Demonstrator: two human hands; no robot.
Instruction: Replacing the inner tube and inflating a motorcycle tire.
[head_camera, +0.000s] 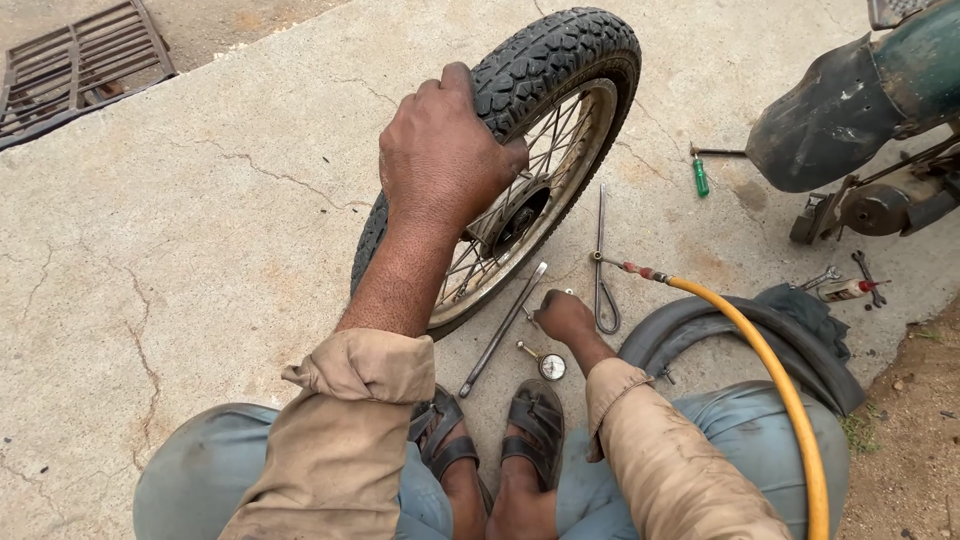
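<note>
Spoked motorcycle wheel (540, 150) stands upright on the cracked concrete floor (200, 250), centre-top of frame, leaning a bit toward the person. Knobby black tyre on it, tread chunky w/ dust in the grooves; rim and spokes dull, dirty metal, hub dark. Left hand (440, 150) is clamped over the top of the tyre, fingers curled round the tread, steadying it. Right hand (565, 315) is down low, centre of frame, by the rim's bottom edge, fingers bent at the ground near a long tyre lever (503, 328); can't tell whether it's actually gripping anything. Round pressure gauge (550, 366) lies just below that hand, near the sandalled feet. A looped metal tool (602, 270) lies right of the wheel, yellow air hose (770, 370) runs lower right across a black inner tube (720, 325). Green screwdriver (700, 177) upper right, motorbike rear (860, 110) at the far upper right corner. Risk, imo: only one hand holds the wheel, so if that grip slips it could roll or tip onto the feet or the gauge; loose tools underfoot could also snag the spokes.
</note>
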